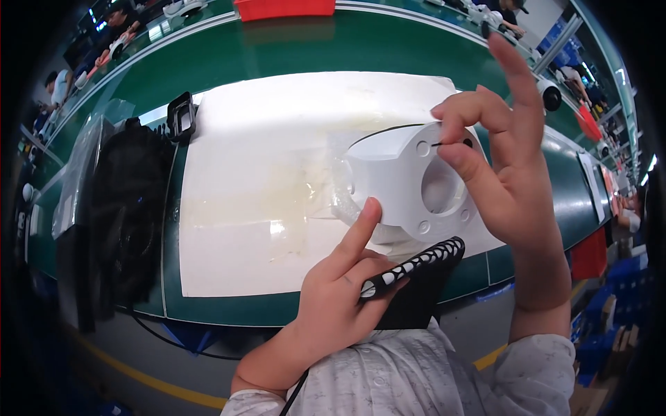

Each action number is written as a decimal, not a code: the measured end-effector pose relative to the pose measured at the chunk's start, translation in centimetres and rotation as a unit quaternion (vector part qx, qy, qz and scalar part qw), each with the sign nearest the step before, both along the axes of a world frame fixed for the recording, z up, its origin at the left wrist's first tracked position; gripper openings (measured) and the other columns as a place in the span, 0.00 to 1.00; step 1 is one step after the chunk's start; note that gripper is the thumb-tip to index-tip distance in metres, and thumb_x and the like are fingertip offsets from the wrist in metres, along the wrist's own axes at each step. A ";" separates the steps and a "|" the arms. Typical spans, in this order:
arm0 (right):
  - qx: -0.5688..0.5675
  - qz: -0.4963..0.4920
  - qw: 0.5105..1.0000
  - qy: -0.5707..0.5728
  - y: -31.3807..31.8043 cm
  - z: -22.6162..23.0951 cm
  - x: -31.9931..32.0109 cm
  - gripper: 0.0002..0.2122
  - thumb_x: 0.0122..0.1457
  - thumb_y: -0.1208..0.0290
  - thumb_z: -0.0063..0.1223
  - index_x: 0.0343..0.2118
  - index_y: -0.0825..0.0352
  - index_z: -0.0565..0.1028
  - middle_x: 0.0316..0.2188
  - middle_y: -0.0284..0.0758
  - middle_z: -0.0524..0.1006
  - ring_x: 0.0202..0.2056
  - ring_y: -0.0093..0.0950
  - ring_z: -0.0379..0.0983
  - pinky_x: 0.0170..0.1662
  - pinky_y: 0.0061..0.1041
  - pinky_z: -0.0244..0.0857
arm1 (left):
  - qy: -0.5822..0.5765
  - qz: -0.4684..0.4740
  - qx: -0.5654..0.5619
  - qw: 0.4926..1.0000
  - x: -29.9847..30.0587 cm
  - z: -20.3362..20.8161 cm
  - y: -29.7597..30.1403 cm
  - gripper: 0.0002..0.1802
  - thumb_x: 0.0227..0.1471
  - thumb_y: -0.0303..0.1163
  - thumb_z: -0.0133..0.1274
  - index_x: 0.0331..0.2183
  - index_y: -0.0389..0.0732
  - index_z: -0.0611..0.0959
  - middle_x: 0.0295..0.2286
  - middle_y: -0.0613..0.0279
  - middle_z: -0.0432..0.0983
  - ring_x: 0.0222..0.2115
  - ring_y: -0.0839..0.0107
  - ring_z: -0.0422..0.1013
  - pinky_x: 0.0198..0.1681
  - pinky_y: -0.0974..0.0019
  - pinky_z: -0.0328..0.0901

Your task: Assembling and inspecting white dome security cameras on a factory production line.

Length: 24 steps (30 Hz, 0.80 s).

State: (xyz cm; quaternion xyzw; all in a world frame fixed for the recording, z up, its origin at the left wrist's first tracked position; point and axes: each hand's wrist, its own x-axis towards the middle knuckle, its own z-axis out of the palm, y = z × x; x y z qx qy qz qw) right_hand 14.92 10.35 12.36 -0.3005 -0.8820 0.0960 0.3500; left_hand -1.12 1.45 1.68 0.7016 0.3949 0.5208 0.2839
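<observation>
Touching the white casing (385, 182) with the forefinger of the left hand (336, 295), curling others round a spotted strip (419, 263). Pinching a tiny dark piece (436, 144) in the right hand (513, 173), just over the casing.

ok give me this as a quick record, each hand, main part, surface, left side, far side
left hand: holds black strip, forefinger at housing
right hand: pinches dark piece, too small to identify
main part: white housing with round opening
surface: white sheet on green table
left side: black bundle
far side: red bin
</observation>
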 end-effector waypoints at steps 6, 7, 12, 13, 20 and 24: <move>-0.105 0.035 0.991 0.071 0.2 -1.0 -0.8 0.30 0.48 0.81 0.45 0.55 0.68 0.48 0.27 0.31 0.69 0.40 0.25 0.66 0.53 0.31 0.44 | -0.007 -0.002 -0.008 1.000 0.2 0.2 0.0 0.15 0.29 0.18 0.59 0.24 0.36 0.72 0.51 0.38 0.50 0.45 0.54 0.63 0.42 0.67 0.61; -0.067 0.016 0.997 0.043 0.1 -1.0 -0.8 0.30 0.48 0.81 0.46 0.55 0.68 0.47 0.25 0.30 0.70 0.39 0.24 0.66 0.53 0.32 0.43 | 0.002 0.002 -0.006 1.000 0.3 0.2 0.0 0.15 0.29 0.18 0.59 0.24 0.36 0.72 0.51 0.38 0.50 0.45 0.55 0.64 0.42 0.68 0.61; 0.028 -0.036 0.998 -0.040 -1.6 -1.0 -0.1 0.28 0.48 0.79 0.47 0.53 0.68 0.50 0.30 0.34 0.72 0.44 0.30 0.65 0.55 0.37 0.39 | -0.018 0.005 -0.006 1.000 0.5 0.3 0.1 0.12 0.31 0.20 0.58 0.23 0.35 0.73 0.50 0.41 0.53 0.36 0.58 0.68 0.35 0.69 0.64; 0.140 -0.046 0.980 -0.134 -2.2 -0.9 -0.1 0.28 0.48 0.79 0.48 0.52 0.69 0.51 0.31 0.34 0.73 0.47 0.32 0.64 0.55 0.38 0.38 | -0.014 0.025 0.019 0.999 0.4 0.3 0.2 0.09 0.32 0.22 0.57 0.22 0.33 0.74 0.49 0.44 0.56 0.28 0.62 0.71 0.29 0.71 0.65; 0.090 -0.069 0.993 -0.036 -4.2 -3.2 2.0 0.06 0.47 0.73 0.51 0.27 0.64 0.68 0.52 0.45 0.55 0.57 0.48 0.41 0.56 0.42 0.35 | -0.001 -0.001 -0.008 1.000 0.3 0.8 -0.1 0.11 0.32 0.21 0.58 0.24 0.34 0.74 0.51 0.39 0.51 0.49 0.51 0.58 0.42 0.67 0.60; 0.032 -0.083 0.992 -0.084 -4.5 -3.2 1.0 0.03 0.47 0.74 0.50 0.22 0.65 0.69 0.53 0.47 0.54 0.58 0.47 0.38 0.57 0.42 0.34 | -0.009 0.009 -0.001 1.000 0.2 0.5 0.1 0.11 0.31 0.21 0.59 0.24 0.33 0.74 0.51 0.40 0.52 0.48 0.53 0.60 0.41 0.68 0.61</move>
